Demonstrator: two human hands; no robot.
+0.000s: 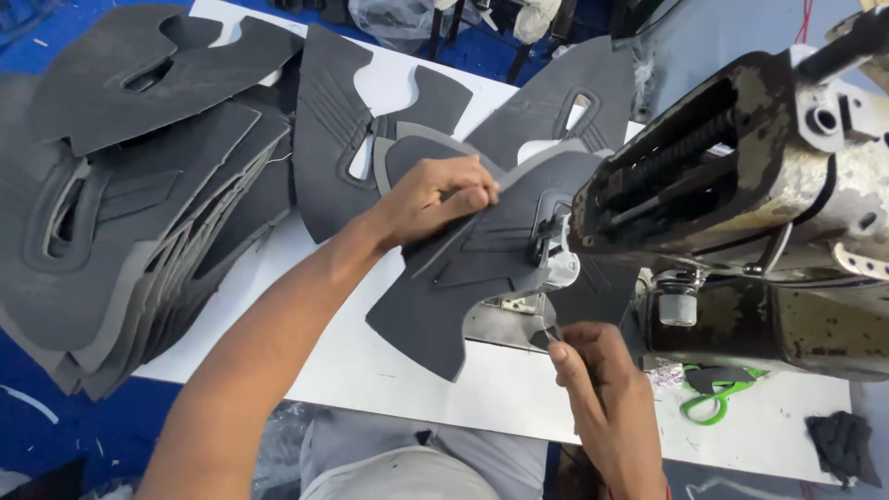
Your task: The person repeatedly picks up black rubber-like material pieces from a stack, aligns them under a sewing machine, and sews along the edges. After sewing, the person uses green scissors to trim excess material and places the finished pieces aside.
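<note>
**Grey shoe upper at the sewing machine: hazards and holdings**

Item: grey shoe-upper panel [482,268], lying on the white table [370,361] under the presser foot [554,248] of a worn sewing machine [741,185].

Left hand [440,196]: fingers curled, pressing the panel flat.

Right hand [602,370]: pinching the panel's near edge just beside the foot.

Risks, as judged: fingertips close to the needle could be caught; uneven pull could skew the seam.

Containers: none visible. Stacked uppers [139,204] lie loose at left; green scissors [713,400] lie at right.

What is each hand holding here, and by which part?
Left hand presses the upper edge of the dark grey shoe-upper piece at the sewing machine; right hand pinches its lower edge.
</note>
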